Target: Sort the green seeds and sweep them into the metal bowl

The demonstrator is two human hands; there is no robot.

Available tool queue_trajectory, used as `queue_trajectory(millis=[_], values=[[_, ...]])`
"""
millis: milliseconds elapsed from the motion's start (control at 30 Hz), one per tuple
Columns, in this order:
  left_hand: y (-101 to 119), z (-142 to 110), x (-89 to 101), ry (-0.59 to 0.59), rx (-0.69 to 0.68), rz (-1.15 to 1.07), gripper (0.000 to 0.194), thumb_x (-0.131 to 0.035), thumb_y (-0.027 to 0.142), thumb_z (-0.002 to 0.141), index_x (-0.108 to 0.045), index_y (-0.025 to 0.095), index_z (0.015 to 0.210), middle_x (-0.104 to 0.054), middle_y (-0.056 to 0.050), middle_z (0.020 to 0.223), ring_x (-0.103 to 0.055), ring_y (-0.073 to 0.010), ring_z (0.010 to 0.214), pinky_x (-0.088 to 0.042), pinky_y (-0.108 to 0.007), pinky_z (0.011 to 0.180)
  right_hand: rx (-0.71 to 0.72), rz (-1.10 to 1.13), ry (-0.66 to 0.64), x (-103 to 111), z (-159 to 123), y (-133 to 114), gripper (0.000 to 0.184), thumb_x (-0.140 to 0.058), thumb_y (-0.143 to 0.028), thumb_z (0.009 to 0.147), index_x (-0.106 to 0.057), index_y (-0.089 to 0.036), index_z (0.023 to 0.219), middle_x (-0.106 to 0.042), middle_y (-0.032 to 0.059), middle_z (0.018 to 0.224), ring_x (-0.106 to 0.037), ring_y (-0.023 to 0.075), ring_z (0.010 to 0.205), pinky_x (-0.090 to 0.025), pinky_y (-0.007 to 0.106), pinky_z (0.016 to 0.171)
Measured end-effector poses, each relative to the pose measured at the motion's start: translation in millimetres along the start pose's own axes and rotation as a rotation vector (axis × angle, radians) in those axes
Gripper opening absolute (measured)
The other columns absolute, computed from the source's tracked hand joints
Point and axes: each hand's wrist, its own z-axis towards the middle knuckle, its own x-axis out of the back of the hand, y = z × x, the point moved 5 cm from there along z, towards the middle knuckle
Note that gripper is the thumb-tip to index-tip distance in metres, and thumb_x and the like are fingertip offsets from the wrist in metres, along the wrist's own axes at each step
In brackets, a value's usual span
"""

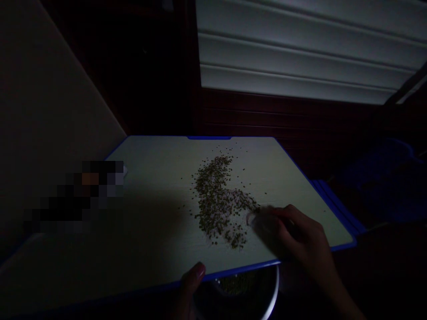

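Here, seeds [220,202] lay on a blue-edged table [156,178].
The right hand [300,235], fingers together, touched them; the left hand [191,278], thumb pressed down, held a bowl [267,298] under the edge.

**Dim scene, one pale light source overhead**

The view is very dark overall. The only strong light comes from the pale slatted blind [300,49], far above the fingertips, and it falls softly onto the white board [156,178]. That surface glows a muted greenish grey beyond the fingers and fades into deep shadow toward the lower left. The right hand [300,240] is smeared by motion blur at its fingertips, and a dark shadow lies just beneath them. The left hand [190,284] shows only as a dim thumb against black. A pixelated block [83,195] sits well left of the fingers. Straight lines bow at the frame's edges, and the corners sink into near black with faint noise.
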Motion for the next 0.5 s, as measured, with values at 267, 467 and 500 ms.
queue_trajectory(millis=[267, 467, 500], values=[[7.1, -11.6, -17.4, -0.069, -0.042, -0.022, 0.053, -0.068, 0.029, 0.083, -0.061, 0.024, 0.135, -0.078, -0.005, 0.119, -0.056, -0.0307, 0.136, -0.036, -0.045, 0.118, -0.09, -0.042, 0.108, 2.5, -2.7, 10.8, 0.019, -0.055, -0.022, 0.094, -0.072, -0.022, 0.103, -0.071, 0.0045, 0.087, -0.066, 0.0208, 0.081, -0.049, 0.031, 0.069], [0.0, 2.0, -5.4, -0.004, -0.033, 0.042, 0.05, -0.071, 0.028, 0.08, -0.064, 0.024, 0.129, -0.078, -0.004, 0.119, -0.052, -0.0311, 0.139, -0.032, -0.049, 0.12, -0.036, -0.028, 0.088, 1.4, -0.1, 4.8, 0.017, -0.057, -0.019, 0.091, -0.073, -0.02, 0.097, -0.069, 0.0029, 0.079, -0.064, 0.019, 0.073, -0.048, 0.031, 0.065], [-1.5, 4.7, -1.8, 0.006, -0.031, 0.047, 0.049, -0.071, 0.028, 0.08, -0.064, 0.024, 0.128, -0.078, -0.004, 0.12, -0.052, -0.0308, 0.139, -0.031, -0.049, 0.12, -0.033, -0.008, 0.069, 1.4, 0.5, 4.2, 0.016, -0.058, -0.02, 0.09, -0.073, -0.021, 0.095, -0.069, 0.0025, 0.078, -0.064, 0.0186, 0.072, -0.048, 0.03, 0.065]])
